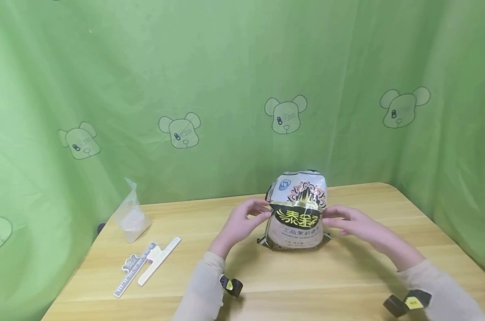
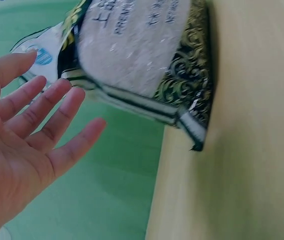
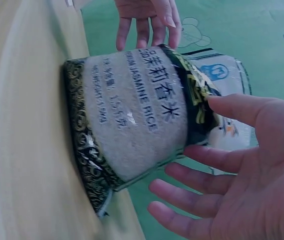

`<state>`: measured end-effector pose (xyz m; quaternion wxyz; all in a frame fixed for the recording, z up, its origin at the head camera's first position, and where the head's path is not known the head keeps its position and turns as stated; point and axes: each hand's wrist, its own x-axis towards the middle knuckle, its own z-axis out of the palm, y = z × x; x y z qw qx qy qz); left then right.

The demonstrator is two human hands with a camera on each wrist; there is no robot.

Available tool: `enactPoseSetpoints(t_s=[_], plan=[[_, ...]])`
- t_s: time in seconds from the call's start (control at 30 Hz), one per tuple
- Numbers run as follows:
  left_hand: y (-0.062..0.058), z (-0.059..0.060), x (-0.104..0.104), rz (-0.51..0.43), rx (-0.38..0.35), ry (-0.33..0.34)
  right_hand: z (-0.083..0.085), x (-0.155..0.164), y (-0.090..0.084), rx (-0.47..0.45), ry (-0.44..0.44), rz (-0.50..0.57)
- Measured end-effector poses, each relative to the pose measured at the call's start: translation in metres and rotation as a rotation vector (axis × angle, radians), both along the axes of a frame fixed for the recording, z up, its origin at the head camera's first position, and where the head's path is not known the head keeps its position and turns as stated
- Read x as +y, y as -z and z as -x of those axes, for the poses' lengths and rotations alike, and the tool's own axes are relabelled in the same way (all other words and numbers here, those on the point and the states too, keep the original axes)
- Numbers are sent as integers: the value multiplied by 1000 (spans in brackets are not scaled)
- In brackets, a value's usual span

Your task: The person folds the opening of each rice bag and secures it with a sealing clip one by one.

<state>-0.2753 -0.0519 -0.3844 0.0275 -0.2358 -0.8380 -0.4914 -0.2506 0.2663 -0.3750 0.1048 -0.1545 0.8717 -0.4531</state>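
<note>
A bag of jasmine rice [image 1: 296, 218] stands upright on the table, its front facing me and its top folded or slumped back a little. At its left side is my left hand [image 1: 244, 220], fingertips right at the bag's edge, thumb in front. My right hand [image 1: 352, 223] is at the opposite side, with its thumb and fingertips by the bag's middle. In the left wrist view the left hand's fingers [image 2: 62, 117] are spread and relaxed beside the bag. The right hand's fingers [image 3: 194, 195] look loosely extended in the right wrist view, the thumb near the dark label band.
Two long flat clips, one grey [image 1: 134, 269] and one white [image 1: 159, 261], lie side by side on the left of the wooden table [image 1: 202, 267]. Behind them stands a clear plastic bag [image 1: 131, 218] with something white in it. A green curtain [image 1: 234, 67] encloses the table's back and sides.
</note>
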Motion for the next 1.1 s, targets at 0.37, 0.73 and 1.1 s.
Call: enactPoseSetpoints(t_s=[0.37, 0.73, 1.1], plan=[[-16, 8, -18, -95, 49, -59, -8, 0, -26, 82, -1, -85], [-30, 19, -10, -206, 46, -92, -4, -14, -59, 211, 15, -24], [-33, 25, 2, -460, -21, -156, 9, -33, -87, 267, 121, 102]])
